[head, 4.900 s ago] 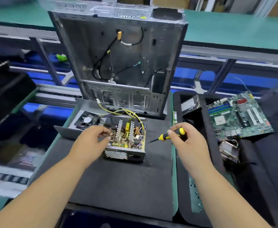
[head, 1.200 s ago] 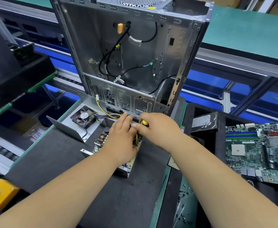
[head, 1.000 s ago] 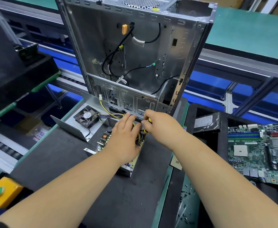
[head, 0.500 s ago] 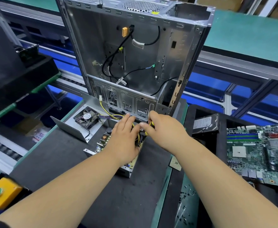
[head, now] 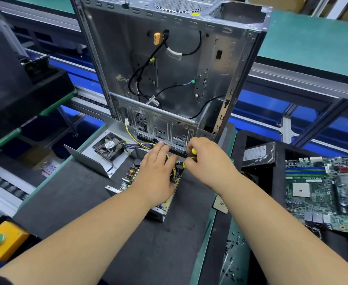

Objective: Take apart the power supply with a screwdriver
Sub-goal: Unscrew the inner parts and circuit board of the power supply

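Our right hand (head: 207, 161) grips the screwdriver (head: 190, 158); our left hand (head: 156, 175), fingers straight, presses on the power supply (head: 148, 199).

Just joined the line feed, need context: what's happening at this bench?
A person is taking apart an opened power supply lying on the black mat. The left hand rests flat on its circuit board and wires, steadying it. The right hand grips a yellow-and-black screwdriver, tip down into the unit's far corner. Its removed cover with fan lies behind, before the stripped PC case.

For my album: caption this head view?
Right hand drives screwdriver into open power supply, left hand steadying it.
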### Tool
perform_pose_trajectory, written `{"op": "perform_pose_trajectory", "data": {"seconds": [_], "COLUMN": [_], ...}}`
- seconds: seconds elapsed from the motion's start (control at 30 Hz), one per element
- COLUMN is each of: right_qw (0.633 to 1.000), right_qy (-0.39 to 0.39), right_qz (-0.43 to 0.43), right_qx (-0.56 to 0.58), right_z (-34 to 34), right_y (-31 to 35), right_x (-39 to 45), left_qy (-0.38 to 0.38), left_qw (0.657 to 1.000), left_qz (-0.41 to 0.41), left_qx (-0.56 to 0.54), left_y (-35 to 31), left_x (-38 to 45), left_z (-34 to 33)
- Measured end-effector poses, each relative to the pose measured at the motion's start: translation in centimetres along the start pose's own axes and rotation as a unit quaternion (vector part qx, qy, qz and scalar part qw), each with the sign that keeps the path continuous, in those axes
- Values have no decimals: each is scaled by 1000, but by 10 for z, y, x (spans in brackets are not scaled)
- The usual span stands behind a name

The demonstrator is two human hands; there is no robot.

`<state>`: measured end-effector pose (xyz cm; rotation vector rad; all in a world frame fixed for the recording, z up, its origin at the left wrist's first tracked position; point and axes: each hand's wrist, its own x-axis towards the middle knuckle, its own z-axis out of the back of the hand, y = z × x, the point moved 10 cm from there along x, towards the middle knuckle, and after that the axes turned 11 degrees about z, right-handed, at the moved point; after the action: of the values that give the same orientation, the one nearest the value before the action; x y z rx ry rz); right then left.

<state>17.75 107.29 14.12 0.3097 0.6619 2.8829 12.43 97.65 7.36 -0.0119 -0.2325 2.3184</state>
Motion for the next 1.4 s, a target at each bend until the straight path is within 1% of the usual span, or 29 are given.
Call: {"op": "perform_pose_trajectory", "data": {"seconds": [0.07, 0.2, 0.3, 0.43, 0.5, 0.57, 0.7, 0.77, 0.83, 1.0, 1.07, 1.2, 1.3, 1.4], "right_qw": [1000, 996, 998, 999, 1000, 1000, 995, 996, 999, 999, 999, 997, 997, 998], "right_qy": [4, -13, -11, -34, -25, -11, -18, -7, -4, -28, -22, -19, -9, -23], "right_qz": [0, -3, -11, -12, -11, -16, -24, -31, -36, -37, -42, -41, -53, -47], "right_qx": [-17, -94, -58, -10, -1, -13, -95, -81, -37, 18, 14, -68, -50, -25], "right_z": [-1, 0, -4, -1, -3, -5, 0, -2, -4, -1, -2, 1, -1, -1], "right_y": [0, -2, -5, -3, -2, -2, -1, -3, -4, -5, -6, -5, -8, -7], "right_x": [0, -2, -1, -1, -2, -3, -6, -6, -7, -8, -10, -11, -10, -9], "left_qy": [-1, 3, 3, -1, 0, -2, 1, -1, -3, -1, 0, -1, 0, -2], "left_qw": [1000, 1000, 1000, 1000, 1000, 1000, 1000, 1000, 1000, 1000, 1000, 1000, 1000, 1000], "left_qz": [0, 0, -1, 0, 1, 1, 2, 1, 0, 0, 0, 1, -1, 0], "left_qx": [1, 0, 2, 0, -1, -2, -6, -6, -8, -4, -7, -12, -7, -11], "left_y": [0, 1, 0, -2, -2, -2, -1, -1, -1, -1, -1, -1, -1, -1], "left_x": [0, -1, -1, -1, -1, -1, -1, -1, -1, -2, -1, -1, -1, -1], "left_z": [0, -1, 0, 3, 3, 3, 2, 3, 4, 2, 2, 3, 3, 3]}}
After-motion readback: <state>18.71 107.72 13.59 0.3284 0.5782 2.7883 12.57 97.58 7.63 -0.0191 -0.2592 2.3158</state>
